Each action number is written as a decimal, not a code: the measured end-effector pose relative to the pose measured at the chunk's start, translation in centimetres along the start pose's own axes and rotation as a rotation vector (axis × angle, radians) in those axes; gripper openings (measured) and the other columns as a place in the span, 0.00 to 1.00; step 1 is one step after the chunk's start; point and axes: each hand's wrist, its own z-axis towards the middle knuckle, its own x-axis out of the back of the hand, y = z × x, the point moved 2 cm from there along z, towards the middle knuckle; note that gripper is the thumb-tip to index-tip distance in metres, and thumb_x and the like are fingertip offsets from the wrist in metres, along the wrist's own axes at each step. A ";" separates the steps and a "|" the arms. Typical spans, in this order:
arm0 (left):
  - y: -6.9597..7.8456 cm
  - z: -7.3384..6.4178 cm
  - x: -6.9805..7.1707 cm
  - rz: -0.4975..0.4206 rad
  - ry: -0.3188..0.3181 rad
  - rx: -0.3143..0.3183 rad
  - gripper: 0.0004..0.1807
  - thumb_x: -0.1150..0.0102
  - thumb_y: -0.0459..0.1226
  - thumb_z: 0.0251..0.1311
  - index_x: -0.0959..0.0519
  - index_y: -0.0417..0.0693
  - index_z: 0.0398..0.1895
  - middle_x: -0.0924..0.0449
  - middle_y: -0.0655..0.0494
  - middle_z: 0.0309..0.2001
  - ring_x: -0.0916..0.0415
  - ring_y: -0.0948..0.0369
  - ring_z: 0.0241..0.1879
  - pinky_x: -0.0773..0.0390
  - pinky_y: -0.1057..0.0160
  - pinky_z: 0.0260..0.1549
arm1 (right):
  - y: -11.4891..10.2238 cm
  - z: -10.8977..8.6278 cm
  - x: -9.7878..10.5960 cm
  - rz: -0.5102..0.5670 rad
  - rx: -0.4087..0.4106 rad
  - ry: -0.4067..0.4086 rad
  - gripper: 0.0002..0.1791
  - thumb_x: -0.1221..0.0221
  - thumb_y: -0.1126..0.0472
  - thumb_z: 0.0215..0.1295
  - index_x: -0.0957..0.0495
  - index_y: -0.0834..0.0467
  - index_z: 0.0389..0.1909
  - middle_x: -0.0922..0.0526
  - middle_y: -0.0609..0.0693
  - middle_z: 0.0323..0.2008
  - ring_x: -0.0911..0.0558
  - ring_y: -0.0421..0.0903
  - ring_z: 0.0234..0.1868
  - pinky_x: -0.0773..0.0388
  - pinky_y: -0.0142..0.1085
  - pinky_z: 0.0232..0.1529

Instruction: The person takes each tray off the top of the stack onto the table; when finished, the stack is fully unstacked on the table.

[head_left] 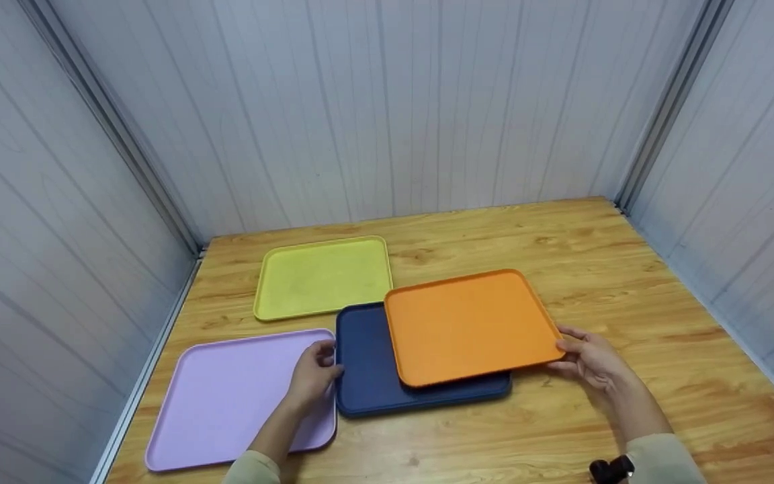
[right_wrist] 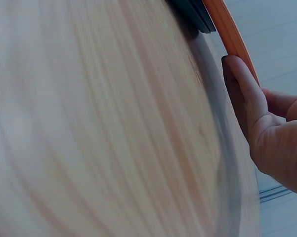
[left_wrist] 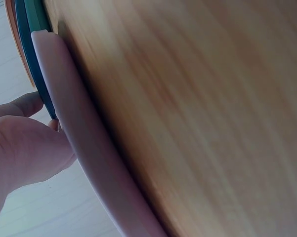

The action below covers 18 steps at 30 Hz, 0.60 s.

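An orange tray (head_left: pixel 474 329) is tilted over the navy tray (head_left: pixel 367 363), covering much of it. My right hand (head_left: pixel 592 359) grips the orange tray's near right corner, thumb on top and fingers beneath. In the right wrist view, fingers (right_wrist: pixel 244 81) lie along the underside of its orange edge. At the left edge of the navy tray my left hand (head_left: pixel 313 376) pinches the rim, reaching across the right side of a purple tray (head_left: pixel 232 396). A green layer (left_wrist: pixel 37 15) shows under the navy tray in the left wrist view.
A yellow tray (head_left: pixel 323 277) lies at the back left of the wooden table (head_left: pixel 629 289). Pale panel walls (head_left: pixel 387 107) close off the back and both sides. A dark object (head_left: pixel 610 469) sits at the right sleeve.
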 end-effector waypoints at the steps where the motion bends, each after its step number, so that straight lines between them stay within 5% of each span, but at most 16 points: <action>1: 0.0 0.0 0.0 0.000 -0.001 0.000 0.27 0.39 0.21 0.53 0.28 0.25 0.60 0.24 0.35 0.53 0.26 0.44 0.52 0.25 0.48 0.53 | 0.0 0.0 0.2 0.009 0.006 0.006 0.36 0.55 0.70 0.79 0.63 0.72 0.78 0.17 0.54 0.47 0.15 0.53 0.49 0.19 0.46 0.50; 10: -0.1 0.0 -0.3 -0.012 -0.002 0.034 0.28 0.40 0.20 0.53 0.28 0.28 0.61 0.26 0.39 0.52 0.29 0.48 0.50 0.25 0.52 0.51 | -0.8 0.0 2.2 0.006 0.008 0.043 0.36 0.57 0.69 0.80 0.65 0.68 0.79 0.29 0.59 0.59 0.16 0.46 0.48 0.23 0.46 0.56; 18: 0.1 0.0 -0.3 0.006 0.003 0.026 0.27 0.39 0.20 0.53 0.27 0.28 0.60 0.25 0.39 0.51 0.29 0.48 0.50 0.26 0.51 0.51 | -2.1 0.1 3.0 0.188 -0.045 0.116 0.38 0.55 0.71 0.78 0.64 0.63 0.80 0.17 0.49 0.41 0.14 0.49 0.44 0.23 0.46 0.56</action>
